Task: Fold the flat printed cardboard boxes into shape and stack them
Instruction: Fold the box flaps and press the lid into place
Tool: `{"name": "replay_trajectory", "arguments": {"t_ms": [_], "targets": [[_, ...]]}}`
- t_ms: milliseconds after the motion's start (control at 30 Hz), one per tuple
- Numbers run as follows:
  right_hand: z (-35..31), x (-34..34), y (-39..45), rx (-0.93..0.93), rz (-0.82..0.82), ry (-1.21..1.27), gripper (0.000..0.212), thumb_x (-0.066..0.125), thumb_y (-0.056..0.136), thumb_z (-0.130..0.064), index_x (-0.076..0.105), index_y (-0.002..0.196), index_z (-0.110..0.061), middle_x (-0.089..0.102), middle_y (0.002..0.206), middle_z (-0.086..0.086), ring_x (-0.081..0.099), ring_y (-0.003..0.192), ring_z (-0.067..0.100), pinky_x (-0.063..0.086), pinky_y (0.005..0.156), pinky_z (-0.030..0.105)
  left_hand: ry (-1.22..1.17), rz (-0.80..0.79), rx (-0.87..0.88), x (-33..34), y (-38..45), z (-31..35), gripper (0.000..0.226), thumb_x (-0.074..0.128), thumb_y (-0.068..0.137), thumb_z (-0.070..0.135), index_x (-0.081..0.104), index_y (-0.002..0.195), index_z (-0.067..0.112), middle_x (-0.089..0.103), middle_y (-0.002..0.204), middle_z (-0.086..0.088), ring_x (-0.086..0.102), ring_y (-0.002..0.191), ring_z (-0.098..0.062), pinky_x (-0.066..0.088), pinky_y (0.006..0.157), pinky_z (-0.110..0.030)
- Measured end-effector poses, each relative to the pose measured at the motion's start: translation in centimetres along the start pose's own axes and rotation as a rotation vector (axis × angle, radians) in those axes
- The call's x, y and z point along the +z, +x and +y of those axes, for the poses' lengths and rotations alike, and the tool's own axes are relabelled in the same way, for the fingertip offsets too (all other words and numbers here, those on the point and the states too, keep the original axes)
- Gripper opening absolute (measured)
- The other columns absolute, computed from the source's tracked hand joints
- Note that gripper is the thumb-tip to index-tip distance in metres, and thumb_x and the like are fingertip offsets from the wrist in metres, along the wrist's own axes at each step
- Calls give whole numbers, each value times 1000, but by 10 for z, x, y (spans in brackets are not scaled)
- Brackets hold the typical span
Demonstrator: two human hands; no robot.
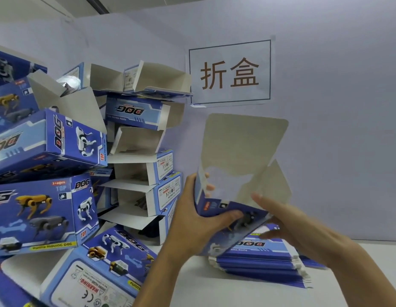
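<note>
A blue printed cardboard box (pixel 241 165), partly opened with its grey inner flaps standing up, is held above the table at centre. My left hand (pixel 192 213) grips its left side, thumb across the printed front and fingertips inside the opening. My right hand (pixel 290 227) reaches in from the right with straight fingers touching the box's lower right flap. Below them lies a pile of flat boxes (pixel 265 260) on the white table (pixel 214 289). Folded boxes (pixel 135 156) are stacked at the left.
A leaning heap of folded blue dog-print boxes (pixel 37 209) fills the left side, some tipped over at the near left. A paper sign (pixel 229 73) hangs on the pale wall behind. Bare table surface shows at the lower centre and far right.
</note>
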State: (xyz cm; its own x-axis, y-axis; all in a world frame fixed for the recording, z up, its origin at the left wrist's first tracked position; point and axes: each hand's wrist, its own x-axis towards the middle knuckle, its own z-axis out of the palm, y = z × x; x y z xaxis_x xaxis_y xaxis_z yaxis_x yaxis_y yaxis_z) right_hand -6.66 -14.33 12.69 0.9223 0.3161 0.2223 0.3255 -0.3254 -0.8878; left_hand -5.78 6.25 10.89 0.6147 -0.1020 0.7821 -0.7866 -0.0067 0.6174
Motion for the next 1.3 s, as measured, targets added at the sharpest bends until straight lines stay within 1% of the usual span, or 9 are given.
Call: {"name": "replay_trajectory", "arguments": {"t_ms": [100,167,300,400,567,700,833,1133,1300], "targets": [[-4,2,-2,-97,-35,33,79,55,46,-100,54,118,-68,57,123,-41,50,117,-19,37,105,30,-93,73,-114,-6,2,0,63,90,60,45,62,114,32,74,82,12,73,70,-10,56,59,-18],[0,2,-1,-166,-20,-65,98,57,43,-100,37,134,-68,47,139,-36,40,131,-14,37,111,34,-176,127,-192,-10,4,0,80,84,56,48,60,119,5,75,73,1,73,61,-17,55,53,-21],[10,15,7,-239,45,-129,131,79,41,-78,6,148,-57,26,146,-27,34,109,-36,43,76,-2,-276,200,-288,-14,7,-4,48,71,52,62,76,83,26,74,71,-4,72,61,-19,58,54,-27],[18,29,15,-253,126,-154,129,81,50,-66,-3,147,-56,26,143,-21,37,120,-16,41,73,-3,-328,201,-360,-18,8,-4,47,71,53,64,76,73,22,73,69,-8,71,57,-21,57,51,-29],[22,36,17,-256,155,38,112,78,56,-68,13,146,-51,42,147,-9,55,125,12,57,95,32,-425,210,-362,-13,8,0,49,62,61,69,78,64,23,68,58,1,67,51,-15,56,54,-26],[14,49,16,-278,140,15,68,64,65,-62,27,122,-58,44,108,-45,42,92,-39,40,68,-8,-350,451,-334,-5,10,0,66,57,58,79,71,79,17,63,55,3,61,47,-13,52,57,-32],[15,58,19,-318,177,33,40,64,75,-60,47,109,-48,56,91,-50,53,91,-26,42,63,-3,-181,481,-382,-10,11,3,115,56,55,94,54,138,15,74,105,-3,71,97,-21,54,93,-49],[40,33,33,-246,404,280,55,68,67,-66,55,99,-24,58,70,-21,59,64,6,47,58,19,-211,113,-424,10,5,-3,53,62,66,79,68,111,50,72,117,15,66,114,-10,47,104,-42],[42,34,33,-220,274,304,49,62,64,-68,57,88,-26,62,60,-20,57,51,-3,44,50,14,-86,296,-389,16,5,-9,56,59,62,74,66,105,38,74,99,19,70,93,-1,54,79,-25]]}}
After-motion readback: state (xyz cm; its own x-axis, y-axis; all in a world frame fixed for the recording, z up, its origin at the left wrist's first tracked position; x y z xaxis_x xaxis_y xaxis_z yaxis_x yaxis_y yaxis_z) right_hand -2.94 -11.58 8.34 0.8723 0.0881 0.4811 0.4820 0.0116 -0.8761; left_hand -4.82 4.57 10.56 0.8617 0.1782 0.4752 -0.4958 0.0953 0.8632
